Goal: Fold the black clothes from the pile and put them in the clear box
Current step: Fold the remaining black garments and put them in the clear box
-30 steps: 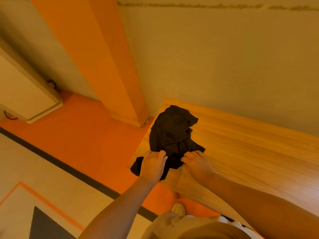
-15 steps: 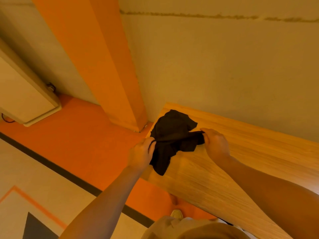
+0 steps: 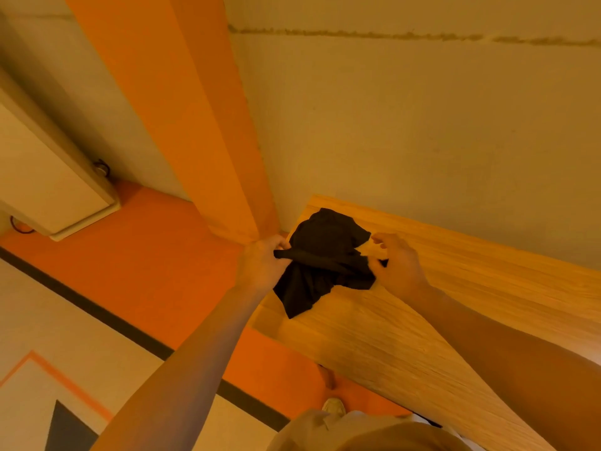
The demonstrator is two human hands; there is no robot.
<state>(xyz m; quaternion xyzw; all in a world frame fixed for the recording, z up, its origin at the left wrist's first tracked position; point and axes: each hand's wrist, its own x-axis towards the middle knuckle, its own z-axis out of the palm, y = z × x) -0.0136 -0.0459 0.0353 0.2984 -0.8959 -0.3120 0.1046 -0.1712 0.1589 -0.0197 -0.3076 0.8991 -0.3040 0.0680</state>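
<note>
Black garment (image 3: 320,265) is pinched by your left hand (image 3: 261,266) and right hand (image 3: 395,262); its 6 o'clock corner overhangs the wooden table (image 3: 455,304), so slack could slide it off.

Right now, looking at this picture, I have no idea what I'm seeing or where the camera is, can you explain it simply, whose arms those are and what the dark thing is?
There is no machine here. A person wears a wide-angle camera on their head, looking forward and down, so the two bare arms are their own. The left hand grips one bunched edge of a black garment, and the right hand pinches the opposite edge. The cloth is lifted and stretched between the hands, with its lower part hanging onto the wooden table. More black cloth lies bunched behind it at the table's far corner. The orange floor lies below. No clear box is in view.
</note>
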